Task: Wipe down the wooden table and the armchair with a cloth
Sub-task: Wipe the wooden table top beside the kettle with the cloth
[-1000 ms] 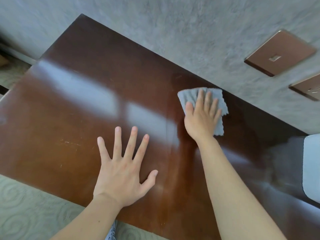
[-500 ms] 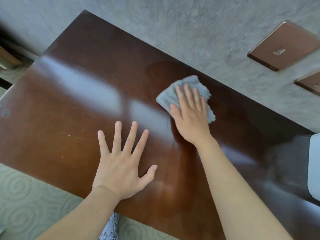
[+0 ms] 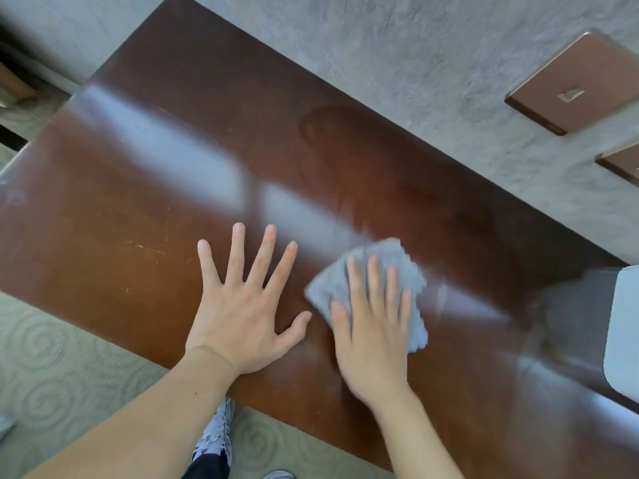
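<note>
- The right hand (image 3: 373, 326) lies palm down on a grey cloth (image 3: 380, 264), its fingers straight and close together, pressing the cloth flat against the desk (image 3: 131, 257).
- The cloth is bunched into a rough square; its edges show beyond the right hand's fingertips and to either side of them, while the part under the palm is hidden.
- The left hand (image 3: 242, 316) rests flat on the desk just beside the right hand, holding nothing, with its fingers spread wide.
- The left thumb points toward the cloth, and its tip sits very near the cloth's nearest corner; I cannot tell whether they touch.
- The desk is dark, glossy brown wood, and pale reflected bands of light run across it beyond the left hand's fingertips.
- A few faint pale scratches (image 3: 145, 247) mark the wood on the outer side of the left hand.
- A dull, darker smear (image 3: 332, 133) shows on the surface well beyond the right hand's fingertips, near the desk's far edge.
- Past that far edge stands a grey textured wall (image 3: 415, 57) with two brown plates (image 3: 574, 81), farther out on the right hand's side.
- A pale, blurred object (image 3: 626, 333) sits at the frame's edge, outward of the right hand; I cannot identify it.
- Below the forearms, patterned carpet (image 3: 52, 368) and a white sneaker (image 3: 216, 430) are visible.
</note>
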Demonstrator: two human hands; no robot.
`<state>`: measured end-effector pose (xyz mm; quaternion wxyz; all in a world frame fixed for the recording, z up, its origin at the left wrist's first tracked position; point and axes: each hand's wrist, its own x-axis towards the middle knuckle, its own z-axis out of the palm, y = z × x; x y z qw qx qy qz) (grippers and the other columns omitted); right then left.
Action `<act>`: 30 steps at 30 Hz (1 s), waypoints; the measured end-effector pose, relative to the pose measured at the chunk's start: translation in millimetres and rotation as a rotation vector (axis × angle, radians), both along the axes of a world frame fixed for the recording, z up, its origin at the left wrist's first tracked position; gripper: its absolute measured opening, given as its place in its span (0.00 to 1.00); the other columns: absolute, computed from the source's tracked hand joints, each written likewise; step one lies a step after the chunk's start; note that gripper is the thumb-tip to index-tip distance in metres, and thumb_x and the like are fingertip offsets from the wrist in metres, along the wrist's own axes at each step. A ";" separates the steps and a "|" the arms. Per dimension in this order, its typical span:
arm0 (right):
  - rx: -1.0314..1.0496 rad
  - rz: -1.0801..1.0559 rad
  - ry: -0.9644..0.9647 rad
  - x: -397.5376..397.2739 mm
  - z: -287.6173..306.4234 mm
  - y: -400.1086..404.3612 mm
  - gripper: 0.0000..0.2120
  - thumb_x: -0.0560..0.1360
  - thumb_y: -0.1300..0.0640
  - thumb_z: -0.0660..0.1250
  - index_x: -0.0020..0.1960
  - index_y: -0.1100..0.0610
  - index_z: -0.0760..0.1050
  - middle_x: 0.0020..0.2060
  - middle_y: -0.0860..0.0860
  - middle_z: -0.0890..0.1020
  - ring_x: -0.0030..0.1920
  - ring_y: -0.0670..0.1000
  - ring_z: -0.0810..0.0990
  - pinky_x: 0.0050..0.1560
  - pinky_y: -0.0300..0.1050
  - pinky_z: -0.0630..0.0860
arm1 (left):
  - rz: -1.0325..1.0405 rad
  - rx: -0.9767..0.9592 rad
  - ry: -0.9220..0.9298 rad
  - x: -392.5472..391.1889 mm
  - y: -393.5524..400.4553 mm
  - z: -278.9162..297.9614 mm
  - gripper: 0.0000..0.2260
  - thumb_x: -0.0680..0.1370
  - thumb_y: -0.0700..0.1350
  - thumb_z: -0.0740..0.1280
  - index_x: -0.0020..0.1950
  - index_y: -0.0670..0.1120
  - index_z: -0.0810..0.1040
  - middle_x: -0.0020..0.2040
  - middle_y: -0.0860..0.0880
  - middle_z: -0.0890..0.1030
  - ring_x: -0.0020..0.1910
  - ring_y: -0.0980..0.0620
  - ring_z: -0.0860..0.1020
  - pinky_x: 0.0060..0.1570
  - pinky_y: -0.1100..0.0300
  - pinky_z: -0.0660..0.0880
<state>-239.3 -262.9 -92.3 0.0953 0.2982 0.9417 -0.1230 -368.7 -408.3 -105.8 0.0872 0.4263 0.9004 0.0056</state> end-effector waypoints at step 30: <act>0.048 -0.152 0.039 -9.0 -6.8 -13.9 0.29 0.82 0.40 0.43 0.80 0.46 0.44 0.80 0.50 0.47 0.79 0.57 0.42 0.77 0.61 0.43 | 0.008 -0.025 0.001 4.3 0.8 2.2 0.34 0.80 0.62 0.48 0.82 0.44 0.55 0.83 0.42 0.56 0.80 0.31 0.51 0.70 0.22 0.50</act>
